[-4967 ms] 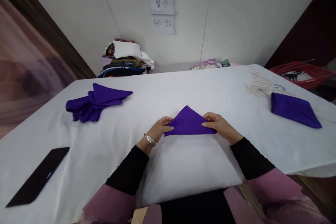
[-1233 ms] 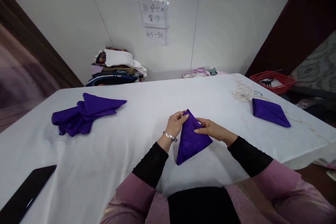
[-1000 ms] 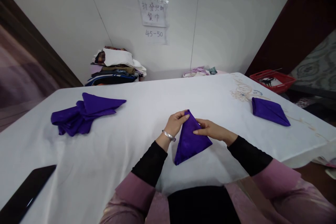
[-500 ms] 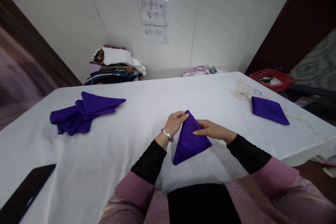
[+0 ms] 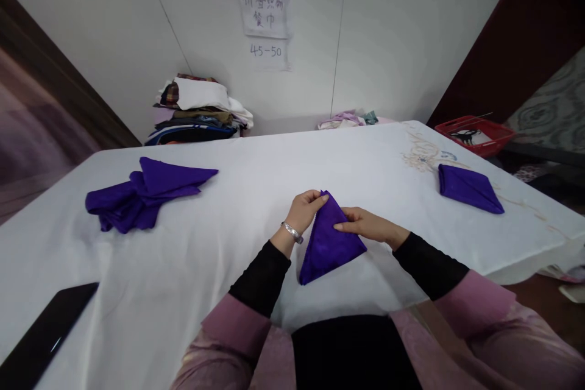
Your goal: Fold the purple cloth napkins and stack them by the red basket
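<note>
My left hand (image 5: pixel 302 213) pinched the top corner of the purple napkin (image 5: pixel 329 244) between thumb and fingers, and my right hand (image 5: pixel 369 224) grasped its side at two o'clock, thumb in front. The napkin spread below and between my grips, one corner towards seven o'clock, another towards four. Whether its lower edge touched the tablecloth (image 5: pixel 283 158), I couldn't tell. Farther off, a purple heap (image 5: pixel 158 186) lay at ten o'clock and a folded cloth (image 5: pixel 470 187) at two. Five seconds earlier, the napkin had pointed to twelve, my hands at its side corners; half a second earlier, I held it much the same.
</note>
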`<state>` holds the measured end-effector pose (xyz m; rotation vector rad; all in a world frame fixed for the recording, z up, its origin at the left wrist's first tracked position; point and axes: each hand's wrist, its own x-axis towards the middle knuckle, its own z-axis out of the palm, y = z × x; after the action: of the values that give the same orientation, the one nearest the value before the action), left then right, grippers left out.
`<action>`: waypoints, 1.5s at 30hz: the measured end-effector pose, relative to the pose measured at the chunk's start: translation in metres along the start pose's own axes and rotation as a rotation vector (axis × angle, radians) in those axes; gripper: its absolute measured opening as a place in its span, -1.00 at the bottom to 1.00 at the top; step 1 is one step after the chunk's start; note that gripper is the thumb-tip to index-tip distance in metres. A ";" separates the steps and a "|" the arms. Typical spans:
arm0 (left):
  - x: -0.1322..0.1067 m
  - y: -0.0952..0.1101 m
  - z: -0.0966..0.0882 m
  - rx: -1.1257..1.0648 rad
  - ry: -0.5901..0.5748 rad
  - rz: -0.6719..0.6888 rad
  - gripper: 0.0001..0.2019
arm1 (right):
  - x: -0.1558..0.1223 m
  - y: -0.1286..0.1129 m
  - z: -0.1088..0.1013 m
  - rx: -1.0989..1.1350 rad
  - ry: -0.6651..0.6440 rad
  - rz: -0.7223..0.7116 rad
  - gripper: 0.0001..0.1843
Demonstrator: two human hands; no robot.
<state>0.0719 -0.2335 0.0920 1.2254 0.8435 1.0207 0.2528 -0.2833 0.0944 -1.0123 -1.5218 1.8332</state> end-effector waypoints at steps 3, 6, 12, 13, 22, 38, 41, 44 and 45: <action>0.001 -0.001 0.001 -0.041 0.003 0.003 -0.74 | 0.000 0.002 0.000 0.006 0.013 -0.017 -0.60; 0.001 -0.003 0.001 -0.044 -0.006 0.001 -0.74 | 0.001 0.004 0.001 0.015 0.022 -0.029 -0.57; 0.003 -0.006 -0.001 -0.017 -0.009 0.004 -0.76 | 0.001 0.006 0.001 0.031 0.022 0.010 -0.61; 0.003 -0.007 -0.001 -0.014 -0.008 0.001 -0.76 | 0.001 0.006 0.000 0.031 0.021 0.014 -0.61; 0.003 -0.008 -0.002 0.048 -0.016 0.000 -0.73 | 0.002 0.012 -0.002 0.040 0.004 0.036 -0.57; 0.004 -0.008 -0.001 0.087 0.073 -0.086 -0.70 | 0.004 0.015 0.000 0.073 0.055 0.015 -0.58; 0.005 -0.009 -0.002 0.092 0.105 -0.101 -0.71 | 0.006 0.016 0.004 0.138 0.104 0.021 -0.59; 0.006 -0.010 -0.003 0.094 0.102 -0.102 -0.70 | 0.009 0.017 0.006 0.194 0.156 0.029 -0.59; 0.006 -0.010 -0.003 0.092 0.098 -0.103 -0.70 | 0.010 0.016 0.007 0.203 0.174 0.027 -0.59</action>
<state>0.0730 -0.2274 0.0818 1.2040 1.0297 0.9739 0.2424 -0.2828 0.0768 -1.0670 -1.1994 1.8233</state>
